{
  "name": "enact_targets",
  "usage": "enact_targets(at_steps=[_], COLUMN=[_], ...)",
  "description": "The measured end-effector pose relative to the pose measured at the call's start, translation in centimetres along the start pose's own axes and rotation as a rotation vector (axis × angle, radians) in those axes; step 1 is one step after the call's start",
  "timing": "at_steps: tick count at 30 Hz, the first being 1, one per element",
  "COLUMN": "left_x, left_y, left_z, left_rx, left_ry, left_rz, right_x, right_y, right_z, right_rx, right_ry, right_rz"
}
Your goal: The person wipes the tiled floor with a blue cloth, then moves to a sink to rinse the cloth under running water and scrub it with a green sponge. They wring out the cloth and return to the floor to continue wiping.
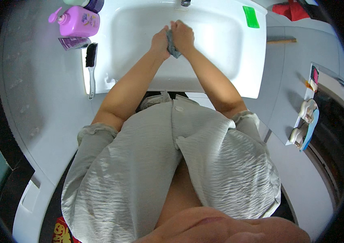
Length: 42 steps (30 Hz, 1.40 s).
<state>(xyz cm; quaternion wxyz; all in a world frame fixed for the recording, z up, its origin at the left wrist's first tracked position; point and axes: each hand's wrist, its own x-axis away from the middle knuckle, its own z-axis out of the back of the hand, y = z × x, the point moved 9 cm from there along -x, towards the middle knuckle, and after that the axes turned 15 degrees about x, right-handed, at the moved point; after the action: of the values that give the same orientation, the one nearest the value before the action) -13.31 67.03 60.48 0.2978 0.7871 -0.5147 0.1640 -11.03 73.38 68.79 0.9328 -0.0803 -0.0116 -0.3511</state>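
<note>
Over the basin of a white sink (129, 33), a crumpled grey cloth (173, 48) is gripped between both hands. My left hand (160, 43) closes on its left side and my right hand (183, 36) on its right side, the two held close together. Part of the cloth hangs below the hands; the rest is hidden by the fingers. The metal faucet (185, 3) is just above them at the picture's top edge. A green bar, apparently soap (251, 17), lies on the sink's right rim.
At the sink's left stand a pink pump bottle (80, 22), a purple tube (74, 43) and other containers. A brush with black bristles (91, 57) lies on the left rim. Slippers (308, 111) hang on the right wall, with a red cloth (290, 11) at the upper right.
</note>
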Motion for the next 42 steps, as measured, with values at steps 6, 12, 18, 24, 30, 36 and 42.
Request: enact_targets(at_steps=[6,12,18,24,30,36,42], left_x=[1.4,-0.4,3.3,6.2,6.1,4.4,2.0], left_y=[-0.1,1.9,5.8,11.2,10.8,9.4,3.4], left_z=[0.6,0.1,-0.3,-3.4,-4.9,-2.3,-0.3], left_rx=[0.118,-0.081,0.001,-0.572,-1.622,-0.76,-0.03], left_ry=[0.237,-0.164,-0.112,-0.324,-0.344,-0.269,-0.041], left_rz=[0.039,-0.138,0.066,-0.118,-0.239,-0.109,0.084], right_x=[1.4,2.3,0.7,2.2,1.7,0.9,3.9], right_y=[-0.4,-3.2,3.8,3.6,4.4,6.8,-1.1], right_z=[0.3,-1.3,-2.9,3.5,4.2,0.6,4.4], right_rx=[-0.317,-0.281,-1.436,-0.625,-0.254,-1.321,-0.496], right_ry=[0.008,0.102,-0.345,-0.193,-0.187,-0.36,0.211], right_rz=[-0.113,0.116,-0.281,0.305,0.34,-0.093,-0.043])
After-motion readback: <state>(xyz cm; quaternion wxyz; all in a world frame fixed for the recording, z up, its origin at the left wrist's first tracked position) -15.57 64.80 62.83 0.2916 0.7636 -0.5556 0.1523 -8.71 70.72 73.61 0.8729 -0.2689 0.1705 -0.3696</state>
